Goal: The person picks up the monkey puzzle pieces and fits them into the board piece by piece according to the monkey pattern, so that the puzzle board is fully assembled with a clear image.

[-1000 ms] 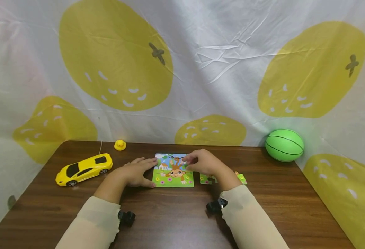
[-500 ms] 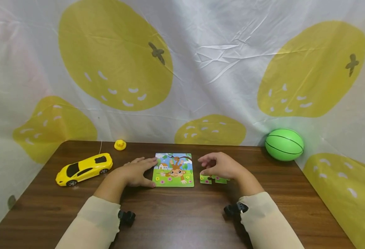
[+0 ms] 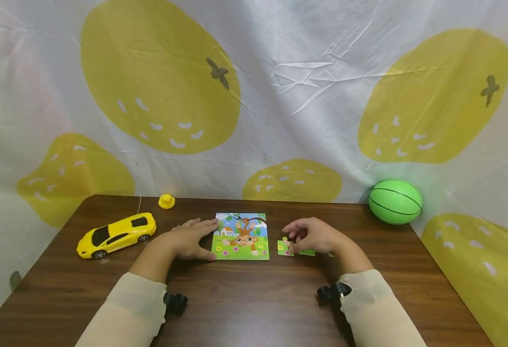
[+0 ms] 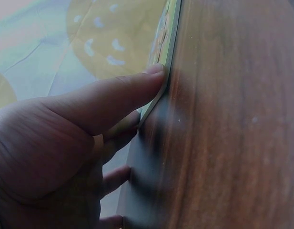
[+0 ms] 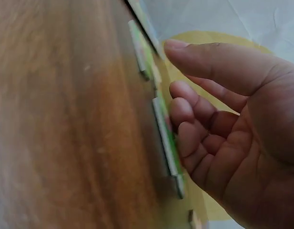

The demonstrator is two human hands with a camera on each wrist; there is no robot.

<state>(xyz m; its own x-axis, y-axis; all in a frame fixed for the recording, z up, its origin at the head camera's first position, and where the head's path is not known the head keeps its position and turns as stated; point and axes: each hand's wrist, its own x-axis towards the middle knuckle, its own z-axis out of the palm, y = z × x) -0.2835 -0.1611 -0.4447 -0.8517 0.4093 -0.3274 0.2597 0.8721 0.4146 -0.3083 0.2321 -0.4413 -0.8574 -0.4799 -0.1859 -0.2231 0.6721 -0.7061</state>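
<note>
A square jigsaw puzzle point(image 3: 236, 248) with a monkey hanging from a branch lies mid-table. My left hand point(image 3: 189, 240) touches its left side: the thumb rests at the lower left corner, the fingertips near the upper left, fingers fairly straight. In the left wrist view the thumb point(image 4: 132, 88) lies on the puzzle's edge. My right hand point(image 3: 316, 235) hovers over loose jigsaw pieces, its thumb tip overlapping the leftmost piece point(image 3: 284, 248) in the head view. The right wrist view shows its fingers point(image 5: 185, 112) loosely curled beside the pieces, thumb extended, nothing between them. The hand partly hides another green piece point(image 3: 307, 252).
A yellow toy car point(image 3: 117, 235) stands at the left, with a small rubber duck point(image 3: 166, 201) behind it. A green ball point(image 3: 395, 202) sits at the back right corner. A white curtain with yellow fruit prints point(image 3: 297, 125) hangs behind the dark wooden table point(image 3: 236, 303).
My right hand has left the puzzle's upper right side, moving right and then down over the loose pieces. The left hand stays at the puzzle's left side.
</note>
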